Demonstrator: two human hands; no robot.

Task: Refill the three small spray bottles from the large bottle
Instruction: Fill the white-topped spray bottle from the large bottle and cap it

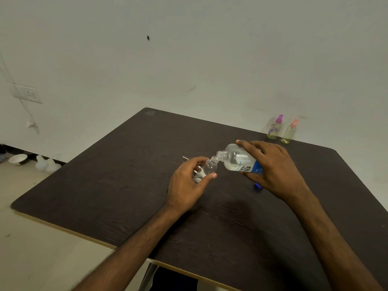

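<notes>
Left hand (189,177) curls around an uncapped small spray bottle (210,168), touching the large bottle's mouth. Right hand (270,164) grips the large bottle (237,160) from above. It is tilted, mouth pointing left and down. Behind it to the right, two capped spray bottles (275,127) stand upright at the table's (105,185) far edge; broad tabletop spreads leftward.
</notes>
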